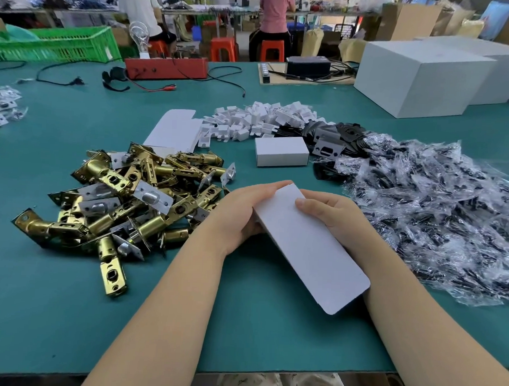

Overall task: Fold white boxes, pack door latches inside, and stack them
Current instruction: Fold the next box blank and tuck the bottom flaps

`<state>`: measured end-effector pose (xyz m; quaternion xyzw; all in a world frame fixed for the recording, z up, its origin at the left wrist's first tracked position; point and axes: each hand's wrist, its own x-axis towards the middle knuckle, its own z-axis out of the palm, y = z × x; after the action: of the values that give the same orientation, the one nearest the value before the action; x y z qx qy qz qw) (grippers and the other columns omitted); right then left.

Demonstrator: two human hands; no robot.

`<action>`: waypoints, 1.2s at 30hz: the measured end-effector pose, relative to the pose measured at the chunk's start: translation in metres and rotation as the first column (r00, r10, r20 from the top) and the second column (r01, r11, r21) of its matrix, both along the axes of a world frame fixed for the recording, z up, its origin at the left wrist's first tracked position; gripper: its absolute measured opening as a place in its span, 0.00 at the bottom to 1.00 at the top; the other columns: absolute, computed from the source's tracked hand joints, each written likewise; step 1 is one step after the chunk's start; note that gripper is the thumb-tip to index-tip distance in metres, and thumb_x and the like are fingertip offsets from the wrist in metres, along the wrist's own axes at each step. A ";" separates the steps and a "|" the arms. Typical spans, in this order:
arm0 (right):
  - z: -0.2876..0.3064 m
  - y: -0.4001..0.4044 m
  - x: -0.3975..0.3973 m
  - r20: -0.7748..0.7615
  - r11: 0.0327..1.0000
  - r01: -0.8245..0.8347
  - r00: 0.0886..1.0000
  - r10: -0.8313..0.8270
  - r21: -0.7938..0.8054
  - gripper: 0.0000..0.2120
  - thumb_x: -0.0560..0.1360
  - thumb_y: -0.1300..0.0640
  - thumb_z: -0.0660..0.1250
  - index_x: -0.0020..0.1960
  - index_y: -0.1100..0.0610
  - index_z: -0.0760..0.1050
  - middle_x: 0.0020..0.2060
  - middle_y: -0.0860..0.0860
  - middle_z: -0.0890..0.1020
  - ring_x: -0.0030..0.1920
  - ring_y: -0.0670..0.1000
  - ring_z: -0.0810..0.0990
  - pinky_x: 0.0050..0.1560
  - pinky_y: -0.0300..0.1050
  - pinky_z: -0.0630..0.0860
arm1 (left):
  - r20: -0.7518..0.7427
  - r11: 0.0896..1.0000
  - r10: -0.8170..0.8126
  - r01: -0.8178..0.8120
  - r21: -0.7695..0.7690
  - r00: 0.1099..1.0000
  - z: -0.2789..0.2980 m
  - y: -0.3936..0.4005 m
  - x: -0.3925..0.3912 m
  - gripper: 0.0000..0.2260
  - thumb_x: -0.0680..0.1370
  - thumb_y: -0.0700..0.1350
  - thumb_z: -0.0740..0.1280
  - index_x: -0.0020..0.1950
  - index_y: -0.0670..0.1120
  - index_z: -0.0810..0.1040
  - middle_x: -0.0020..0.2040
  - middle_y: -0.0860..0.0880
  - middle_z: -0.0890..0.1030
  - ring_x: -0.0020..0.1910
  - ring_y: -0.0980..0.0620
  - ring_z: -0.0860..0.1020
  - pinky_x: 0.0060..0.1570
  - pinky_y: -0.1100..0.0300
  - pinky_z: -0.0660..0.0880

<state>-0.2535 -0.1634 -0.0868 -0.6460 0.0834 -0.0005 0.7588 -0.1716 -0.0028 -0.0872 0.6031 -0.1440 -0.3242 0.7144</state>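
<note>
On the table [67, 316], door latches [124, 199] lie at centre left, bagged parts [439, 218] at right, a closed box [281, 155] between them, large cartons [421, 74] upper right.

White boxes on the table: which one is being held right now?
The flat white box at the near edge, held up between the left hand and right hand. The small closed box farther back sits untouched on the mat.

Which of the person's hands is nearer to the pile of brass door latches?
Left. The left hand grips the flat white box right beside the pile of brass door latches; the right hand holds the box's far side, farther away.
</note>
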 end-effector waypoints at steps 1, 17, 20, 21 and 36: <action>0.000 -0.001 0.000 0.008 1.000 0.009 1.000 -0.009 0.011 0.09 0.75 0.59 0.68 0.51 0.51 0.84 0.43 0.55 0.86 0.36 0.51 0.83 0.33 0.40 0.78 | 0.008 0.999 -0.028 0.028 -0.021 1.000 0.000 0.000 -0.001 0.13 0.75 0.50 0.64 0.55 0.52 0.85 0.57 0.48 0.83 0.56 0.48 0.81 0.60 0.51 0.76; -0.004 -0.016 0.019 -0.244 0.930 0.316 0.932 -0.267 0.188 0.09 0.77 0.54 0.65 0.54 0.57 0.79 0.31 0.52 0.83 0.28 0.51 0.81 0.28 0.46 0.79 | 0.368 0.999 -0.036 0.029 0.025 0.929 -0.006 0.000 0.001 0.31 0.67 0.39 0.67 0.69 0.57 0.70 0.68 0.57 0.74 0.65 0.55 0.73 0.58 0.54 0.76; -0.012 -0.017 0.022 -0.252 0.950 0.300 0.929 -0.271 0.084 0.09 0.77 0.53 0.65 0.53 0.53 0.81 0.38 0.52 0.85 0.37 0.53 0.83 0.49 0.59 0.81 | 0.646 0.978 -0.107 -0.036 0.204 0.756 -0.011 -0.006 -0.008 0.40 0.64 0.40 0.72 0.69 0.68 0.63 0.70 0.63 0.68 0.69 0.62 0.66 0.65 0.63 0.69; -0.013 -0.015 0.022 -0.246 0.953 0.294 0.931 -0.268 0.074 0.11 0.77 0.50 0.64 0.53 0.54 0.81 0.38 0.53 0.84 0.36 0.54 0.82 0.50 0.57 0.80 | 0.698 0.976 -0.081 -0.086 0.201 0.711 -0.013 -0.010 -0.011 0.38 0.65 0.39 0.76 0.66 0.68 0.66 0.67 0.63 0.70 0.67 0.62 0.68 0.65 0.65 0.69; -0.014 0.001 0.016 0.243 0.884 0.279 0.950 -0.196 -0.376 0.14 0.75 0.58 0.67 0.56 0.43 0.75 0.50 0.49 0.82 0.50 0.50 0.81 0.58 0.53 0.76 | 0.411 0.965 0.173 -0.238 0.113 0.895 -0.008 -0.010 -0.004 0.06 0.74 0.50 0.73 0.49 0.53 0.82 0.43 0.58 0.85 0.39 0.65 0.80 0.36 0.71 0.73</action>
<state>-0.2375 -0.1620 -0.1008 -0.7707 0.0844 -0.1756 0.6067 -0.1758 -0.0128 -0.0953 0.7237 -0.1945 -0.1281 0.6496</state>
